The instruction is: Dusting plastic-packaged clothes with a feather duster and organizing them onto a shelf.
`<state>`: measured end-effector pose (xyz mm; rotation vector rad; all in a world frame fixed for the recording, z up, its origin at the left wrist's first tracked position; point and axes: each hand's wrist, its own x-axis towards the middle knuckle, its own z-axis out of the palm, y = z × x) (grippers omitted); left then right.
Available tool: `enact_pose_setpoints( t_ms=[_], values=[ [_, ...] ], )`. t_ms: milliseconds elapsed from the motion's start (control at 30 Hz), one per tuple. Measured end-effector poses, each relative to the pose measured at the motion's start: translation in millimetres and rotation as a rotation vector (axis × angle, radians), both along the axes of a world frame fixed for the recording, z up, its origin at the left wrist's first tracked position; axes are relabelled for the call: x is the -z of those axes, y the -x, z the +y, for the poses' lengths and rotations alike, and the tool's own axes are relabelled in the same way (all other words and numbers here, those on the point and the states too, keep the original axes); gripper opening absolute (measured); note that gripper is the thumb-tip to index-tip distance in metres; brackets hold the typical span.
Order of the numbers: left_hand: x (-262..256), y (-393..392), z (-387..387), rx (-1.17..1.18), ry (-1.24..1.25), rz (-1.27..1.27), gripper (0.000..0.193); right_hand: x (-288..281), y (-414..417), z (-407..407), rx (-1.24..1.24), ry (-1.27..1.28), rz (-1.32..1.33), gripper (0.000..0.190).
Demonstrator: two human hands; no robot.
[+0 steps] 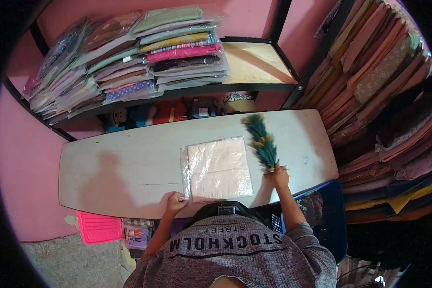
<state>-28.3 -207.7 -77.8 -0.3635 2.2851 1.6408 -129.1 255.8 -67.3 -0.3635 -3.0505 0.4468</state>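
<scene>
A folded pale pink cloth in a clear plastic bag (221,171) lies flat on the white table (122,158), close to my body. My left hand (176,202) pinches the lower left edge of that bag at the table's near edge. To the right of the bag, my right hand (280,176) grips the base of a green bunch of artificial foliage with yellowish tips (264,145). The bunch points away from me over the table and looks slightly blurred.
Bagged folded fabrics (181,46) are stacked on a black-framed shelf (255,86) behind the table. Folded cloths (374,82) fill the rack at right. A dark blue bin (333,216) stands below the table's right side, a pink plastic lid (100,227) at lower left.
</scene>
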Motion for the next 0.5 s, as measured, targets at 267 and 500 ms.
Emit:
enact_pose_setpoints(
  t_ms=[267, 500],
  values=[
    [-28, 28, 24, -0.13, 0.157, 0.215, 0.046, -73, -20, -77, 0.01, -0.057, 0.454, 0.052],
    [-16, 49, 48, -0.07, -0.426, 0.224, 0.039, -27, -41, -125, -0.123, 0.758, -0.066, 0.047]
  ],
)
